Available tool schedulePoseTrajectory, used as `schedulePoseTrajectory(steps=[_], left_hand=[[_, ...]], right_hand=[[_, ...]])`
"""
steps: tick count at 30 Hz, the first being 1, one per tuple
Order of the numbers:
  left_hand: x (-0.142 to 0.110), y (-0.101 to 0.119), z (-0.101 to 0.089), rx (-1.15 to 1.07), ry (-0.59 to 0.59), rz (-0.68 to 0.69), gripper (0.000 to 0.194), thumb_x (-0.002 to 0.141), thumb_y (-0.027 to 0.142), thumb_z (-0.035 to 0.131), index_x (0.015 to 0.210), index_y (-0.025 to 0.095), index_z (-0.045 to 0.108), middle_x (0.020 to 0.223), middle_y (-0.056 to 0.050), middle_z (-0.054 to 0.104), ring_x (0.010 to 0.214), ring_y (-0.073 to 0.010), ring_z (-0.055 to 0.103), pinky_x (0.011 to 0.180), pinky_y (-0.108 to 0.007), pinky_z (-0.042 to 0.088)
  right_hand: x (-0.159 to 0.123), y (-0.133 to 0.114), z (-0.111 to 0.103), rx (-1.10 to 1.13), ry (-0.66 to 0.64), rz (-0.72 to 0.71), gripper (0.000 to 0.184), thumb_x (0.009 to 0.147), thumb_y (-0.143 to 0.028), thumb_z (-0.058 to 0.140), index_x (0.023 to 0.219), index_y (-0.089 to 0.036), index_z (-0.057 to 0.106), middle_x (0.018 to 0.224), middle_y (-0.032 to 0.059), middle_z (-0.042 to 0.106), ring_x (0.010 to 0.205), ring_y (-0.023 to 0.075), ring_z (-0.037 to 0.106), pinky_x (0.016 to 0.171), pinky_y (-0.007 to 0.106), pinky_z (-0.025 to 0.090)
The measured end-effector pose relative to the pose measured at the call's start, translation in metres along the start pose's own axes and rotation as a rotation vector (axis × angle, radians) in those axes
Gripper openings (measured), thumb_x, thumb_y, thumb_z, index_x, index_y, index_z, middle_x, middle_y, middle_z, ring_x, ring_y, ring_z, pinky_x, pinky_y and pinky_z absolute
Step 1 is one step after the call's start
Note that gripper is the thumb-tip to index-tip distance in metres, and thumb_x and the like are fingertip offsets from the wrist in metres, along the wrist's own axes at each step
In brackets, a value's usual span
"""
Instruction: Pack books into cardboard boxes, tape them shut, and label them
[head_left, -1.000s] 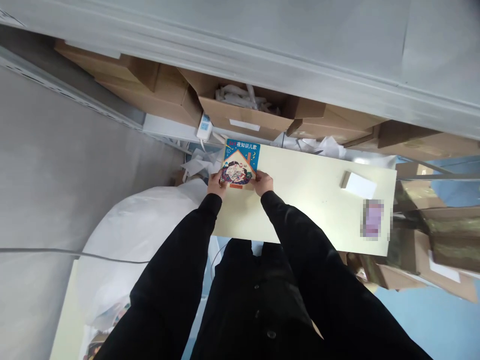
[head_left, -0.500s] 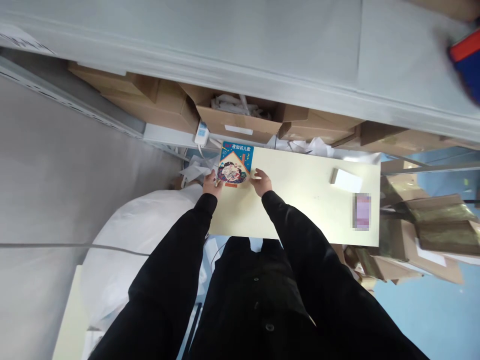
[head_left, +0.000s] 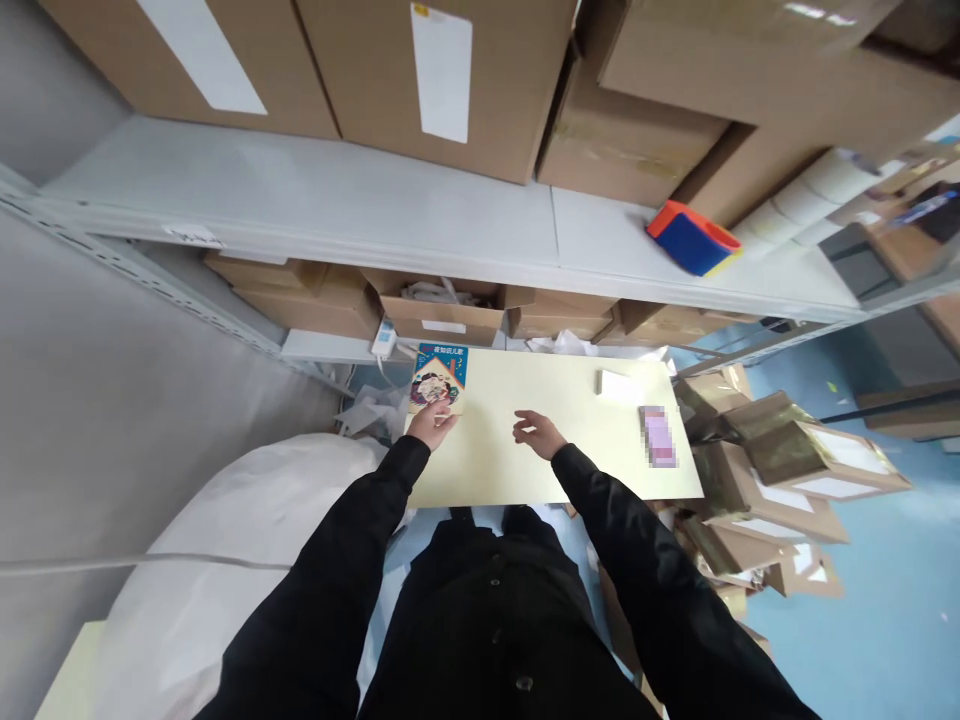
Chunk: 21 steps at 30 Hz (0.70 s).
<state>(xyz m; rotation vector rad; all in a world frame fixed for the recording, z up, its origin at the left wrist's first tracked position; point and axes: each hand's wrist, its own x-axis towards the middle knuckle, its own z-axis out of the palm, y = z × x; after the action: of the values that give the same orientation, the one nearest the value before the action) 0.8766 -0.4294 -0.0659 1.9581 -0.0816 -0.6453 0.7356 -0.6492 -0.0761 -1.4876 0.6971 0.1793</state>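
A children's book (head_left: 438,375) with a blue cover and a round picture lies flat at the far left corner of the cream table (head_left: 487,470). My left hand (head_left: 433,425) is over the book's near edge, fingers loosely apart, not gripping it; whether the fingertips touch the cover I cannot tell. Apart from the book, my right hand (head_left: 537,433) hovers above the middle of the table, holding nothing, its fingers spread. Farther right on the table are a small white box (head_left: 621,387) and a blurred-out purple item (head_left: 658,437).
Behind the table rises a grey shelf (head_left: 360,215) with cardboard boxes (head_left: 442,80) and a blue and orange band (head_left: 694,238). A big white plastic bag (head_left: 247,540) bulges at the left. More cartons (head_left: 795,490) are piled on the right.
Both hands held the book's sides before; now my right hand has moved away to the right and opened, and my left has loosened. The camera view has tilted up, showing more shelf.
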Motion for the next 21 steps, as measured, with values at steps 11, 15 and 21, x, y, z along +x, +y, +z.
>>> schedulePoseTrajectory(steps=[11,15,21], left_hand=[[-0.012,0.067,0.081,0.074,-0.248,0.076,0.055,0.054,0.040,0.076,0.102,0.015,0.066,0.096,-0.011,0.068,0.075,-0.0185,0.065,0.082,-0.037,0.051],[-0.019,0.091,0.118,0.132,-0.304,0.099,0.058,0.055,0.040,0.076,0.105,0.014,0.065,0.099,-0.011,0.068,0.075,-0.0176,0.065,0.083,-0.037,0.052],[-0.021,0.138,0.175,0.163,-0.362,0.144,0.052,0.056,0.035,0.076,0.101,0.011,0.065,0.093,-0.011,0.069,0.077,-0.0195,0.067,0.084,-0.039,0.052]], right_hand=[[-0.046,0.008,-0.111,-0.017,0.101,-0.068,0.037,0.067,-0.022,0.072,0.103,-0.018,0.063,0.083,0.0034,0.066,0.061,0.0113,0.062,0.066,0.031,0.053],[-0.055,0.010,-0.149,-0.029,0.092,-0.069,0.037,0.073,-0.020,0.065,0.110,-0.016,0.060,0.090,0.0057,0.065,0.065,0.0107,0.063,0.069,0.029,0.052],[-0.052,-0.002,-0.208,-0.053,0.098,-0.119,0.031,0.071,-0.021,0.065,0.102,-0.014,0.063,0.086,0.0061,0.066,0.062,0.0119,0.062,0.066,0.030,0.051]])
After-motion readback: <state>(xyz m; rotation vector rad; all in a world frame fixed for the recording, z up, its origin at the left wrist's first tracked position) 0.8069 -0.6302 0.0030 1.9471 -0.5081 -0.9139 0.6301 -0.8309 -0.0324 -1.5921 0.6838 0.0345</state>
